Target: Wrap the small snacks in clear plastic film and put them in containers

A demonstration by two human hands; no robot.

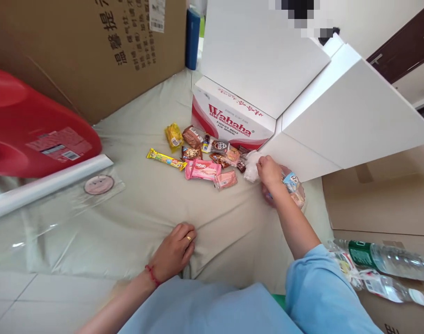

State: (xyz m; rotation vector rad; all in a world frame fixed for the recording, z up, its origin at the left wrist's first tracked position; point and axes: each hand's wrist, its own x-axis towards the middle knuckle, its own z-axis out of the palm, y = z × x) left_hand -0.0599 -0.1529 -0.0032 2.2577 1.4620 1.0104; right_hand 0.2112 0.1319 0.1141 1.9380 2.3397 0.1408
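Note:
My right hand reaches over the left rim of a round pinkish see-through bowl. Its fingers are pinched at the edge of a crumpled white packet, whose kind is unclear. Inside the bowl lies a blue and white snack packet; my hand and forearm hide part of the bowl. My left hand rests on the pale cloth with curled fingers and nothing visible in them. Left of the white packet lie pink wafer packets, a pink-wrapped snack, a long yellow snack and a yellow packet.
Behind the snacks stands a Wahaha water carton beside white panels. A large cardboard box, a red container and a white roll are on the left. Plastic bottles lie at the right.

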